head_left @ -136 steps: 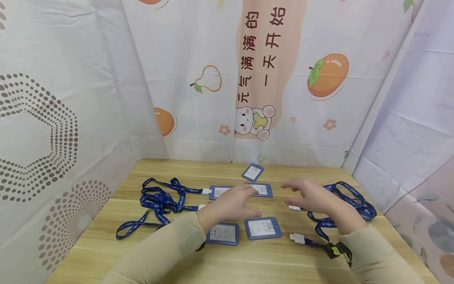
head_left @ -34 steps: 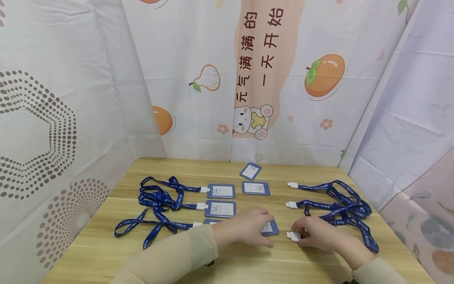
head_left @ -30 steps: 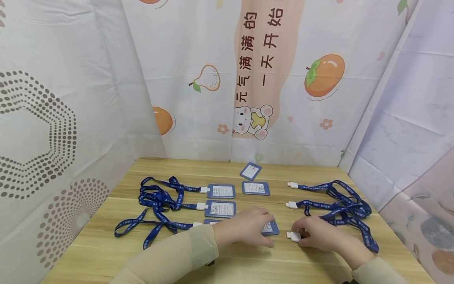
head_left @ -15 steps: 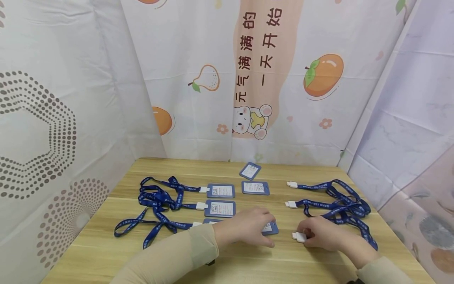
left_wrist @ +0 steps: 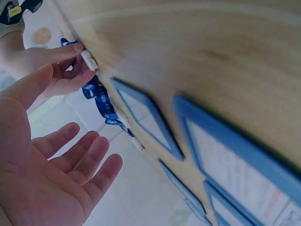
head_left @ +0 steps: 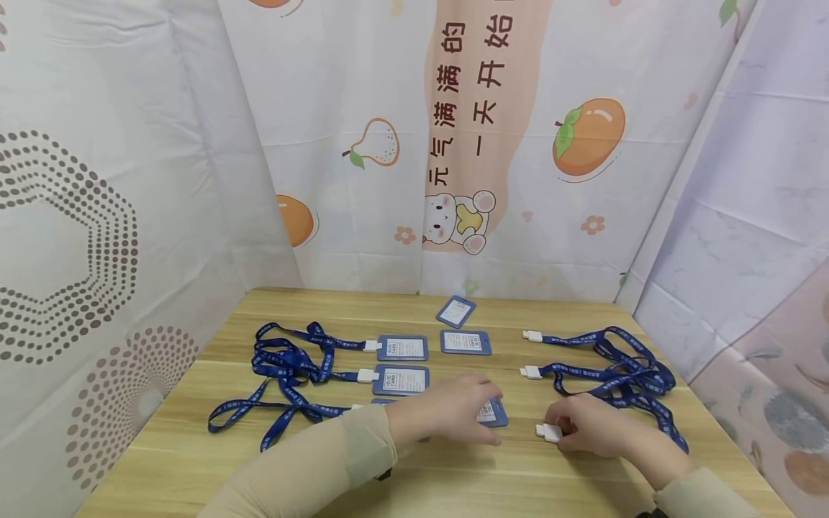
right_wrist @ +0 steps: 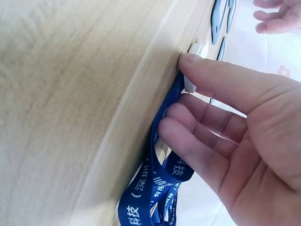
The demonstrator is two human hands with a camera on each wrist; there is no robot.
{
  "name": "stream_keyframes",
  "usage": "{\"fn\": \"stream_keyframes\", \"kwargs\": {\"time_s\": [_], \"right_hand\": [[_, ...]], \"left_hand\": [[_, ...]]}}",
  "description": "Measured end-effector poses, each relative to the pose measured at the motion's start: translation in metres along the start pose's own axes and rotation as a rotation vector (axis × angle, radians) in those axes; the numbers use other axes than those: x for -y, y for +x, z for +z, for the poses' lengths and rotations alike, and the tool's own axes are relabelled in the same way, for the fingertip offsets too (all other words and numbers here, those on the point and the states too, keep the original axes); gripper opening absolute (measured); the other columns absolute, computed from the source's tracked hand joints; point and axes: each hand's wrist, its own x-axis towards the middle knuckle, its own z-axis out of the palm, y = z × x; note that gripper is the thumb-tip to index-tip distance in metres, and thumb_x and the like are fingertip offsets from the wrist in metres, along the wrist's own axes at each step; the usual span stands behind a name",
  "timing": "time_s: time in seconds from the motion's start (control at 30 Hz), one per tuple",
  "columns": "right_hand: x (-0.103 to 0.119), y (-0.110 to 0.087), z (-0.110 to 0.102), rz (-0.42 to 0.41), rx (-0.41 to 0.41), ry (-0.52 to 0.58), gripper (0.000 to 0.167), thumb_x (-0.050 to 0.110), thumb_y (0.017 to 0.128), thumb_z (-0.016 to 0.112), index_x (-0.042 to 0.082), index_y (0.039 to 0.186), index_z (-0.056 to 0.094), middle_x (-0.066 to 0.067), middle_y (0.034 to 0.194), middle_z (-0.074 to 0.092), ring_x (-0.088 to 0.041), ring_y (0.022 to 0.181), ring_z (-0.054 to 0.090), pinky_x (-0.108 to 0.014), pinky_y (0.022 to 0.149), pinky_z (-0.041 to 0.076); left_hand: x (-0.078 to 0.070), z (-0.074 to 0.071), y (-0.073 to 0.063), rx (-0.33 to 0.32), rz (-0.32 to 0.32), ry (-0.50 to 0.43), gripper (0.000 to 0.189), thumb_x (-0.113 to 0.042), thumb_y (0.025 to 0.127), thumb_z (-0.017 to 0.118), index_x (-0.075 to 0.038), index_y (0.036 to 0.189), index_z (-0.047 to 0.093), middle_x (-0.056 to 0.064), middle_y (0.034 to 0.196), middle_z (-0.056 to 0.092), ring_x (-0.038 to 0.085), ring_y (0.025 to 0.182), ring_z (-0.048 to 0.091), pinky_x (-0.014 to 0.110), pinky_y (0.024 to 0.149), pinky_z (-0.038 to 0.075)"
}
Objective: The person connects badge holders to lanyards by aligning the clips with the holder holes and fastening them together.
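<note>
My right hand pinches the white clip at the end of a blue lanyard, low over the table at the near right. Thumb and fingertips meet at the clip in the right wrist view, and the printed strap trails beneath the fingers. My left hand hovers palm down with fingers relaxed, holding nothing. It partly covers a blue ID card holder that lies left of the pinched clip. Another card holder is mostly hidden behind the left wrist.
Two card holders, one at the back and one in the middle, adjoin clips of the tangled lanyards at left. Further holders lie at centre and tilted behind. Two loose clips point left.
My right hand, earlier raised with nothing in it, came down to the near clip and has since drawn it slightly right. The left hand moved nearer and right, then stayed still.
</note>
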Motion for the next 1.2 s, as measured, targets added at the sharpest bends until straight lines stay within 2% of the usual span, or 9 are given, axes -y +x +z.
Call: {"fn": "stream_keyframes", "kwargs": {"time_s": [0.17, 0.4, 0.6, 0.73, 0.97, 1.2], "right_hand": [[0.000, 0.000, -0.001, -0.009, -0.005, -0.002, 0.023, 0.015, 0.082, 0.084, 0.019, 0.103, 0.074, 0.013, 0.080, 0.057, -0.005, 0.071, 0.049, -0.026, 0.060, 0.042], [0.000, -0.001, 0.001, -0.009, -0.012, -0.012, 0.023, 0.014, 0.082, 0.084, 0.017, 0.103, 0.075, 0.014, 0.081, 0.057, -0.006, 0.072, 0.050, -0.027, 0.060, 0.043], [0.000, -0.001, 0.001, -0.005, -0.022, -0.010, 0.023, 0.014, 0.081, 0.085, 0.019, 0.101, 0.074, 0.013, 0.080, 0.057, -0.006, 0.071, 0.049, -0.027, 0.060, 0.042], [-0.001, -0.002, 0.002, -0.007, -0.029, -0.003, 0.023, 0.014, 0.081, 0.085, 0.020, 0.100, 0.074, 0.012, 0.080, 0.056, -0.006, 0.071, 0.048, -0.027, 0.059, 0.041], [0.001, -0.003, 0.002, 0.012, -0.037, 0.002, 0.023, 0.014, 0.081, 0.085, 0.020, 0.100, 0.074, 0.011, 0.080, 0.056, -0.007, 0.072, 0.049, -0.027, 0.059, 0.040], [0.000, -0.003, 0.003, 0.037, -0.034, 0.012, 0.022, 0.014, 0.082, 0.084, 0.021, 0.101, 0.074, 0.011, 0.080, 0.057, -0.006, 0.072, 0.048, -0.027, 0.059, 0.040]], "left_hand": [[0.002, -0.013, 0.000, -0.037, -0.020, -0.007, 0.068, -0.061, 0.085, 0.074, -0.027, 0.143, 0.057, -0.005, 0.149, 0.051, 0.014, 0.133, 0.051, 0.035, 0.102, 0.050], [0.007, -0.030, 0.000, -0.070, -0.027, 0.054, 0.072, -0.063, 0.086, 0.072, -0.024, 0.144, 0.057, -0.002, 0.148, 0.053, 0.017, 0.136, 0.049, 0.035, 0.104, 0.048], [0.017, -0.039, 0.003, -0.089, -0.070, 0.060, 0.071, -0.060, 0.086, 0.073, -0.023, 0.145, 0.057, -0.003, 0.148, 0.052, 0.018, 0.138, 0.047, 0.040, 0.105, 0.049], [0.026, -0.039, 0.003, -0.089, -0.095, 0.046, 0.071, -0.058, 0.086, 0.074, -0.022, 0.145, 0.056, -0.002, 0.149, 0.052, 0.019, 0.138, 0.047, 0.041, 0.107, 0.046], [0.042, -0.026, 0.006, -0.063, -0.146, 0.036, 0.070, -0.055, 0.085, 0.076, -0.022, 0.143, 0.058, -0.001, 0.145, 0.055, 0.021, 0.133, 0.051, 0.041, 0.106, 0.048], [0.047, -0.015, 0.008, -0.042, -0.161, 0.020, 0.073, -0.058, 0.084, 0.077, -0.020, 0.144, 0.058, -0.001, 0.145, 0.055, 0.022, 0.134, 0.051, 0.043, 0.105, 0.048]]}}
